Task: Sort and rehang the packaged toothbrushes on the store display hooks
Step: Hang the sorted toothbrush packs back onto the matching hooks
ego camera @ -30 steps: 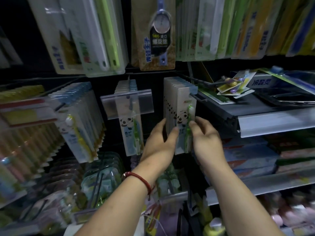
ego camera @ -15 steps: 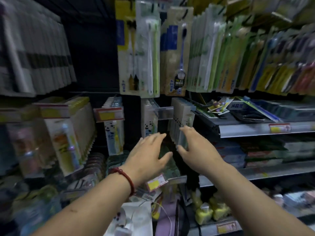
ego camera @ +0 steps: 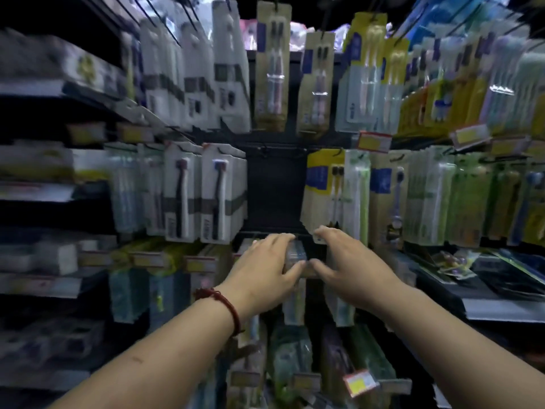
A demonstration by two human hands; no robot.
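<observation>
Far left, only smeared shelf edges, too blurred to name.

Next, two rows of white cardboard toothbrush packs with dark-handled brushes, hung face-out and stacked deep on their hooks, presumably for reading the type at a glance and pulling from the front.

Right of those, a bare black back panel with thin empty metal hooks across its top: likely the slot waiting for stock.

Below that gap, the left hand, red cord bracelet at the wrist. Fingers spread and arched over a small clear plastic label holder, thumb just beneath it. Too blurred to tell a pinch from a mere touch.

Close beside it, the right hand, wide and holding nothing. Fingertips up at the lower corner of a yellow-and-tan toothbrush pack, contact not clear. Probably reaching to lift that pack off or straighten it.

No pack in either hand as far as can be seen; all packaged toothbrushes out on the hooks around.

Further right, a yellow-and-red price label up high, then green-backed packs crowded tight.

Far right, a grey shelf with a few loose small packs lying flat, seemingly unsorted.
</observation>
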